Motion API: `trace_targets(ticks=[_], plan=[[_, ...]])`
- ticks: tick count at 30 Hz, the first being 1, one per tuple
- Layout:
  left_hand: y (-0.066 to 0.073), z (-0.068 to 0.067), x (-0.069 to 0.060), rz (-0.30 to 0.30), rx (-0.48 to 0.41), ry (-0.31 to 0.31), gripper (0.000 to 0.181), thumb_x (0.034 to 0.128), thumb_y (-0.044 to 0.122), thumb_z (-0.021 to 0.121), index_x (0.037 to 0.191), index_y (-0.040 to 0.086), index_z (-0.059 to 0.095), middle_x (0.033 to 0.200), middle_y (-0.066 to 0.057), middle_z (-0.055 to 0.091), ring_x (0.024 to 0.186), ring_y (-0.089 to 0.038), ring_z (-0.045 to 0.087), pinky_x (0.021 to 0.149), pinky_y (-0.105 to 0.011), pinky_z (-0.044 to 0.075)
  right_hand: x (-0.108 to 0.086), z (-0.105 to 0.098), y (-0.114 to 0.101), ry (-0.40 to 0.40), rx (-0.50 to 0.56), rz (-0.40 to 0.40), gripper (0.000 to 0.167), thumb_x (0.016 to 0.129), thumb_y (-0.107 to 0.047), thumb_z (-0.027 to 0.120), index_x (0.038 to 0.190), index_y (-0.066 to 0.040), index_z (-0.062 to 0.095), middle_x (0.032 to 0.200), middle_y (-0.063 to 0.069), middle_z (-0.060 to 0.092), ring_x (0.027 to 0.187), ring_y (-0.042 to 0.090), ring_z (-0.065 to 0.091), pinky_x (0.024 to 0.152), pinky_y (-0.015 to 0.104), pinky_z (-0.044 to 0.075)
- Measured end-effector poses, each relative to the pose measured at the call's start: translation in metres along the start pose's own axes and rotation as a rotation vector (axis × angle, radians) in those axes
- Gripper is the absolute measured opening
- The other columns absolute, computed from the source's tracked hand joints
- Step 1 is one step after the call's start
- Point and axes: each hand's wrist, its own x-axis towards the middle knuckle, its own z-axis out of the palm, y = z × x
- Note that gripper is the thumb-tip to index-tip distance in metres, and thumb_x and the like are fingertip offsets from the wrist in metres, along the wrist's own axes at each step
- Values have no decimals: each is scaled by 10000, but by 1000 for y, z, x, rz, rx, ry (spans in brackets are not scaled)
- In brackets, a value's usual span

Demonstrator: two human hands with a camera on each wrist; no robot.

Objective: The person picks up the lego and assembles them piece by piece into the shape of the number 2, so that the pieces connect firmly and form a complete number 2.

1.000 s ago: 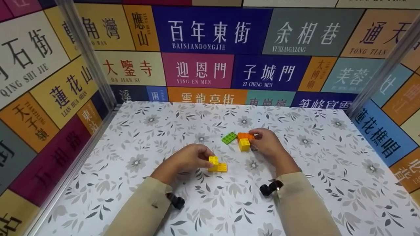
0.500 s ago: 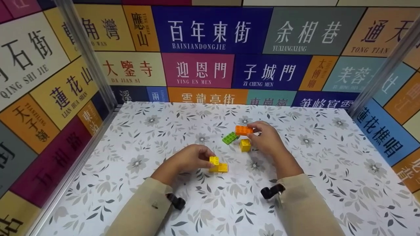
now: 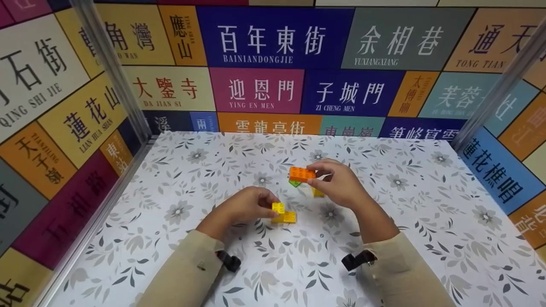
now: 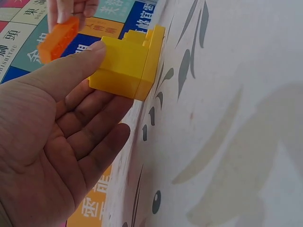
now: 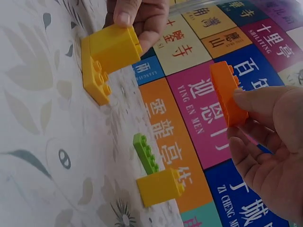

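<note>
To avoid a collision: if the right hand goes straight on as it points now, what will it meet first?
Past the orange brick it holds, the way looks free over the table; the green brick seems lower, though depth is unclear.

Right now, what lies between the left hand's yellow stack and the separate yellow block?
The head view shows only bare tabletop between the yellow stack and the yellow block.

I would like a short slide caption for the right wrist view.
Right hand holds an orange brick; left hand grips joined yellow bricks.
</note>
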Motion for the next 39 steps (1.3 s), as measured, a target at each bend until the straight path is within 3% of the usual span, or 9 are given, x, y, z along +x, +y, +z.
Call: trace_targets(ticks=[5,13,18,27,39], plan=[[0,3,2,37,24,11,217,894,316,894,1086,308,794,1040,123,783,991,-118,718,1007,-403,585,-9,8,-11,-34,21,-55,313,975,-266,804,1284,-236,768,1319,-36,706,1182,220,687,1007,433,576],[1,1,1,79,49,11,228,904,322,884,1109,276,798,1043,111,783,967,-115,718,980,-393,602,-18,17,-13,-75,-12,-70,303,961,-275,817,1261,-276,775,1288,-63,724,1141,220,667,978,421,577],[0,0,0,115,53,16,224,904,327,879,1101,261,795,1008,93,775,935,-131,706,941,-376,601,-18,22,-12,-90,-19,-116,297,945,-253,834,1237,-262,781,1250,-63,732,1097,181,674,945,409,567],[-4,-1,0,127,61,21,202,904,347,869,1056,254,773,977,97,772,896,-145,691,907,-367,588,-16,30,-11,-141,-19,-154,292,910,-208,853,1196,-219,794,1183,-40,747,1049,179,672,933,408,579],[-5,1,-2,208,56,50,206,913,285,865,1077,188,787,985,69,786,903,-96,709,913,-352,610,-17,39,-6,-172,-32,-187,285,900,-193,862,1176,-178,793,1155,13,751,1031,191,680,954,537,598]])
